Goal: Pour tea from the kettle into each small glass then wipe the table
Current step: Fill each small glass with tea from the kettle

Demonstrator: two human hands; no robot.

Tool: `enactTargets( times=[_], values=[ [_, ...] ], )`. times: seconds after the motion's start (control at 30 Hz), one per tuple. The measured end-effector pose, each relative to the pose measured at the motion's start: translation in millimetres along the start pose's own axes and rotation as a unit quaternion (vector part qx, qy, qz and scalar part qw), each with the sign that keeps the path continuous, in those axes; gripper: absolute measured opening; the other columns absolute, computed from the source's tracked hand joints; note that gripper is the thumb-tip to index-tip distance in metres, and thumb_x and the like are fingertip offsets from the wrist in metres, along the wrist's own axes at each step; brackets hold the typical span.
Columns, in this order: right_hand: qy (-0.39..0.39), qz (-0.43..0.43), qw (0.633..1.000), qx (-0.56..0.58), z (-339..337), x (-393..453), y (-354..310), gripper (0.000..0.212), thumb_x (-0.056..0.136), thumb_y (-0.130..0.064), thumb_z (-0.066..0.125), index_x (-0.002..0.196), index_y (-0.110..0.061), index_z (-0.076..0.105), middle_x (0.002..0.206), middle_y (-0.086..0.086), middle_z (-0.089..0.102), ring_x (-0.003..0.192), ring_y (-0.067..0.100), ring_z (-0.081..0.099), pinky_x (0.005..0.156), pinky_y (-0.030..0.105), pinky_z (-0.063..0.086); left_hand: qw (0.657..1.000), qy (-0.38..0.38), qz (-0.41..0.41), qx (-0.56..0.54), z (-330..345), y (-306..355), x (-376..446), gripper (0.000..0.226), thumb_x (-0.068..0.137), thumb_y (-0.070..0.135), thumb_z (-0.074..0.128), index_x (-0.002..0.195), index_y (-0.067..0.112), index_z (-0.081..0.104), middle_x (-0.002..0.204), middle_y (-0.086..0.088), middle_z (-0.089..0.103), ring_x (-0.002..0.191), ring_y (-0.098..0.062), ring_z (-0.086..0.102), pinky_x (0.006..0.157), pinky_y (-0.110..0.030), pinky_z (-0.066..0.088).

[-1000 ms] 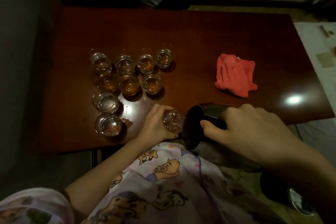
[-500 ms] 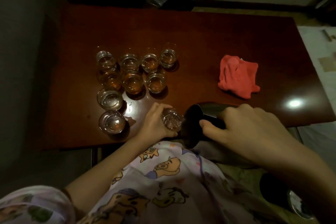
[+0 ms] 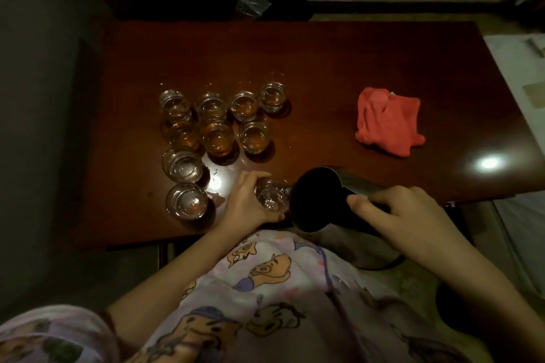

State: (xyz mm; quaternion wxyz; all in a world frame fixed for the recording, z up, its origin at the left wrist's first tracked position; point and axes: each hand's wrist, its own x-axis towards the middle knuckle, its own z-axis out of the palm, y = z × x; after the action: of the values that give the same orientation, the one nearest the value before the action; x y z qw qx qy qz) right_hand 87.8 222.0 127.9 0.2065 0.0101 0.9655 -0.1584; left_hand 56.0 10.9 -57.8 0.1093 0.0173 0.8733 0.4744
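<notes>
My left hand [image 3: 246, 200] grips a small clear glass [image 3: 271, 197] near the front edge of the dark wooden table [image 3: 324, 68]. My right hand [image 3: 410, 215] holds the dark kettle [image 3: 317, 199] by its handle, tilted with its open mouth right beside that glass. Several small glasses [image 3: 218, 135] stand grouped at the left; the ones further back hold amber tea. The two nearest ones [image 3: 182, 165] look clear. A red cloth [image 3: 387, 124] lies crumpled at the right.
A clear plastic bag [image 3: 252, 3] sits on dark furniture beyond the table's far edge. A white surface with papers [image 3: 519, 74] adjoins the table on the right. My patterned clothing [image 3: 265, 289] fills the foreground below the table's front edge.
Both hands, the held glass and the kettle stay almost where they were. The view has shifted slightly, so the table and glasses sit a little further right in the frame.
</notes>
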Motion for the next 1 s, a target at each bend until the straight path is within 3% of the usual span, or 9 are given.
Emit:
enactTargets(
  times=[0.17, 0.27, 0.33, 0.5, 0.67, 0.73, 0.87, 1.0],
  values=[
    [0.059, -0.001, 0.994, 0.093, 16.2, -10.8, 18.3, 0.069, 0.069, -0.072, 0.032, 0.046, -0.007, 0.039, 0.04, 0.005, 0.031, 0.038, 0.015, 0.032, 0.048, 0.035, 0.024, 0.999, 0.027, -0.01, -0.021, -0.9, 6.4, -0.9, 0.08, 0.042, 0.027, 0.092, 0.112, 0.017, 0.056, 0.111, -0.003, 0.053, 0.101, -0.014, 0.053, 0.085, -0.023, 0.045],
    [0.085, 0.007, 0.982, 0.166, 24.8, -17.2, 24.8, 0.072, 0.071, -0.069, 0.039, 0.051, 0.0, 0.049, 0.044, 0.013, 0.036, 0.043, 0.021, 0.035, 0.05, 0.032, 0.024, 0.999, 0.033, -0.015, -0.031, -0.1, 11.5, -0.4, 0.079, 0.042, 0.027, 0.092, 0.111, 0.018, 0.056, 0.112, -0.003, 0.054, 0.101, -0.013, 0.053, 0.081, -0.012, 0.041],
    [0.097, 0.029, 0.965, 0.243, 32.8, -21.4, 28.5, 0.068, 0.075, -0.06, 0.048, 0.052, 0.003, 0.049, 0.045, 0.019, 0.037, 0.044, 0.022, 0.034, 0.05, 0.03, 0.025, 0.998, 0.039, -0.018, -0.038, -0.3, 14.9, 0.9, 0.079, 0.041, 0.026, 0.093, 0.111, 0.019, 0.057, 0.112, -0.002, 0.055, 0.101, -0.013, 0.054, 0.079, -0.004, 0.038],
    [0.147, 0.087, 0.912, 0.374, 57.3, -30.7, 32.3, 0.056, 0.076, -0.055, 0.046, 0.04, -0.012, 0.047, 0.036, 0.007, 0.041, 0.035, 0.011, 0.037, 0.042, 0.026, 0.029, 0.999, 0.027, -0.012, -0.044, -2.4, 28.8, 6.0, 0.079, 0.044, 0.021, 0.092, 0.114, 0.019, 0.055, 0.113, 0.002, 0.052, 0.1, -0.008, 0.051, 0.076, 0.003, 0.034],
    [0.181, 0.147, 0.848, 0.477, 76.3, -30.1, 38.3, 0.053, 0.085, -0.034, 0.053, 0.038, -0.009, 0.05, 0.035, 0.006, 0.041, 0.036, 0.019, 0.037, 0.044, 0.026, 0.031, 0.999, 0.027, -0.005, -0.038, -4.2, 40.9, 16.5, 0.081, 0.045, 0.018, 0.092, 0.117, 0.019, 0.055, 0.114, 0.006, 0.047, 0.103, -0.007, 0.048, 0.085, -0.006, 0.039],
    [0.192, 0.155, 0.833, 0.496, 78.3, -26.0, 39.7, 0.052, 0.081, -0.037, 0.05, 0.037, -0.01, 0.048, 0.035, 0.007, 0.041, 0.036, 0.021, 0.037, 0.042, 0.026, 0.031, 0.999, 0.022, -0.004, -0.032, -5.4, 46.1, 21.2, 0.082, 0.047, 0.019, 0.091, 0.119, 0.02, 0.053, 0.119, 0.004, 0.047, 0.107, -0.007, 0.046, 0.086, -0.008, 0.039],
    [0.212, 0.144, 0.815, 0.52, 83.1, -19.8, 39.5, 0.056, 0.082, -0.042, 0.047, 0.042, -0.002, 0.042, 0.038, 0.015, 0.04, 0.036, 0.023, 0.037, 0.044, 0.03, 0.032, 1.0, 0.012, 0.001, -0.018, -8.8, 53.9, 30.5, 0.079, 0.049, 0.018, 0.09, 0.119, 0.02, 0.052, 0.118, 0.005, 0.045, 0.099, 0.002, 0.043, 0.077, 0.005, 0.032],
    [0.221, 0.164, 0.768, 0.578, 81.4, -6.9, 43.4, 0.058, 0.082, -0.044, 0.049, 0.042, -0.004, 0.042, 0.042, 0.021, 0.037, 0.039, 0.025, 0.036, 0.048, 0.039, 0.033, 1.0, 0.005, 0.003, -0.016, -10.1, 58.1, 40.9, 0.078, 0.049, 0.016, 0.091, 0.117, 0.022, 0.052, 0.116, 0.006, 0.046, 0.097, 0.009, 0.043, 0.076, 0.006, 0.03]
  ],
)
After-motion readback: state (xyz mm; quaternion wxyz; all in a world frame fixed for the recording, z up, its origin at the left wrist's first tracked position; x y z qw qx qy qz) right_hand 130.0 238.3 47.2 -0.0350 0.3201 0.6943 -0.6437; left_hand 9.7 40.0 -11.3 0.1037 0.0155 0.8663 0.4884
